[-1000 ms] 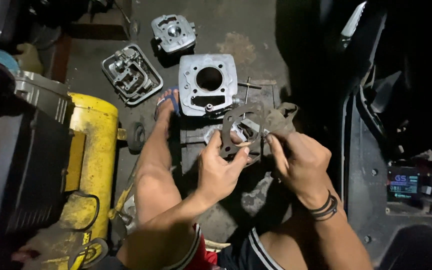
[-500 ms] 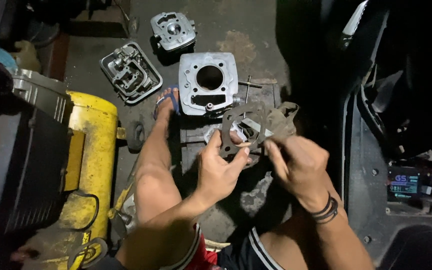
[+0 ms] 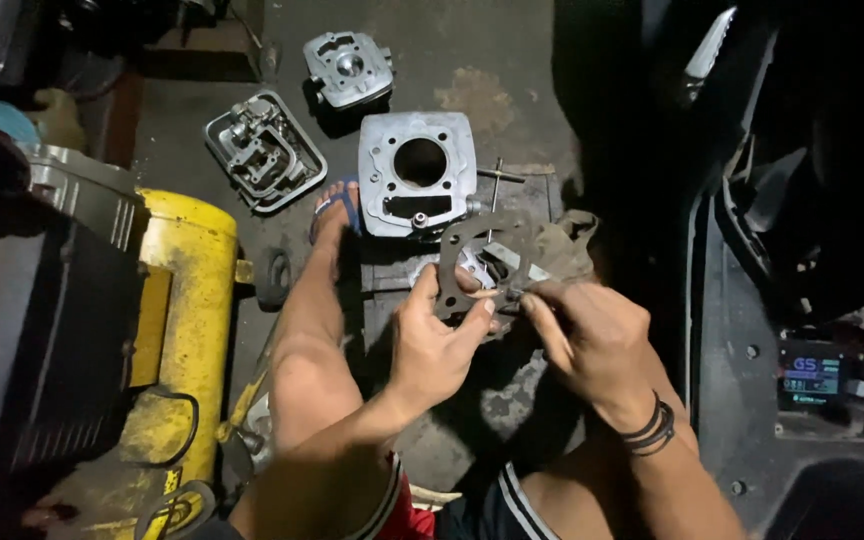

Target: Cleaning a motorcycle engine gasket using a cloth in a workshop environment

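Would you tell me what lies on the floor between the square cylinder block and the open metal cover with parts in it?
In the head view, the person's foot in a blue sandal lies between the cylinder block and the metal cover, on the dark floor.

Dim scene overall, light from above centre, floor [image 3: 512,60] and forearms lit, right side and top-left corner near black, hard shadows under hands, slight softness, mild edge distortion, no glare.
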